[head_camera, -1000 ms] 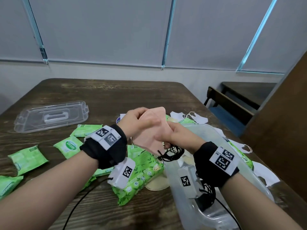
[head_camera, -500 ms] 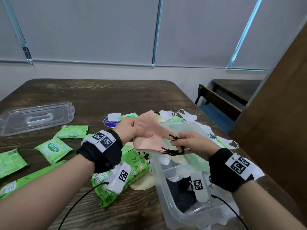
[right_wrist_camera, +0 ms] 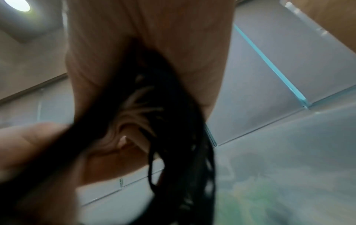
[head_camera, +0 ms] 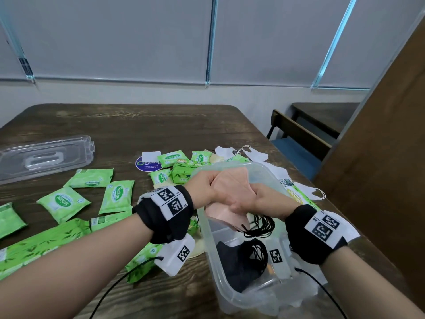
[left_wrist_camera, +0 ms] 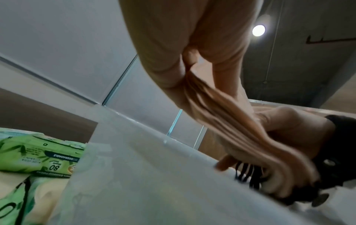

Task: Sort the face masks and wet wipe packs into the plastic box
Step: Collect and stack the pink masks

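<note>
Left hand: my left hand (head_camera: 202,184) is curled round the top of a stack of peach face masks (head_camera: 232,187), thumb and fingers pinching the folded edge; the left wrist view shows several peach layers bunched in that grip.
Right hand: my right hand (head_camera: 259,200) grasps the same stack from the other side, fingers closed over it, touching the left hand.
Peach masks: I hold them above the plastic box (head_camera: 230,293), over its far half, with the lower edge (head_camera: 226,217) dipping inside the rim.
Ear loops: a bundle of black ear loops (head_camera: 261,225) hangs from the stack below my right hand; in the right wrist view they fill the middle, blurred.
Plastic box: clear, open, standing on the surface (head_camera: 138,125) in front of me on the right; a black face mask (head_camera: 236,261) lies on its floor at the near end.
Wet wipe packs: small green Sanicare packs (head_camera: 117,195) lie scattered left of the box, more sit just beyond its far rim (head_camera: 172,158), and a large green leaf-print pack (head_camera: 39,245) lies under my left forearm.
White masks: white face masks (head_camera: 230,151) lie past the box's far right corner and along its right side.
Lid: the clear box lid (head_camera: 43,156) rests far left on the surface, well apart from the box.
</note>
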The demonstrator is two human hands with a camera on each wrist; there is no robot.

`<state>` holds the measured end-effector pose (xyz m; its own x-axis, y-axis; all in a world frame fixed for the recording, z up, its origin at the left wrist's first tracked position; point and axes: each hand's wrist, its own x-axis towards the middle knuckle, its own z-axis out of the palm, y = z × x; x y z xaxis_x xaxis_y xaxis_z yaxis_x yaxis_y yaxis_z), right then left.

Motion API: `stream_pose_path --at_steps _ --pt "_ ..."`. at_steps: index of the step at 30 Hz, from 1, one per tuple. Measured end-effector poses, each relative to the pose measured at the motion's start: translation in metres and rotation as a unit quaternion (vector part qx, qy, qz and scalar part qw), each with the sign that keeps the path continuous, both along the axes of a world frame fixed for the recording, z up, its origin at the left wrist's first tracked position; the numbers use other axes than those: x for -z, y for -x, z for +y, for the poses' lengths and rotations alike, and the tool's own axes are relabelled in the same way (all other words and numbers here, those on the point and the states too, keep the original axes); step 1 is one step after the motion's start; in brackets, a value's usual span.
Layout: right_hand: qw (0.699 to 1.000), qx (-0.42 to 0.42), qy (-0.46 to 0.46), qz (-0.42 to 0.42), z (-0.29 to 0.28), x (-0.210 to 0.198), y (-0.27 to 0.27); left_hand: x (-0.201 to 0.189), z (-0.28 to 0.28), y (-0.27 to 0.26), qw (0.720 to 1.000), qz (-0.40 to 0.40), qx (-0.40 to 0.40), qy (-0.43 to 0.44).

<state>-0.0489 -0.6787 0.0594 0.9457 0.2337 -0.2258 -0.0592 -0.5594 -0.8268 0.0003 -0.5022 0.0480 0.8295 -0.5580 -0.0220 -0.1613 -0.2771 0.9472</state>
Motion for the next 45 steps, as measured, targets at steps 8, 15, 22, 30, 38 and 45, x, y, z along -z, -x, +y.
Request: stream_pose_path --at_steps 8,15,22,30,38,45 --pt "0.988 -0.01 0.114 0.104 -0.023 0.026 -0.008 0.023 -0.011 -0.006 0.983 -0.091 0.037 -0.158" --pt "0.951 -0.045 0.244 0.187 -0.02 0.055 -0.024 0.04 -0.03 -0.017 0.928 -0.17 0.044 -0.327" --pt "0.869 -0.166 0.394 0.251 -0.001 0.096 -0.03 0.048 -0.032 -0.037 0.837 -0.261 -0.051 -0.478" --pt "0.83 -0.184 0.411 0.329 0.001 0.125 -0.042 0.055 -0.033 -0.047 0.812 -0.222 -0.068 -0.535" --pt "0.826 -0.217 0.477 0.209 0.005 0.132 -0.029 0.052 -0.032 -0.045 0.823 -0.214 -0.068 -0.522" --pt "0.805 -0.239 0.52 0.156 0.019 0.1 -0.01 0.052 -0.032 -0.045 0.827 -0.207 -0.064 -0.518"
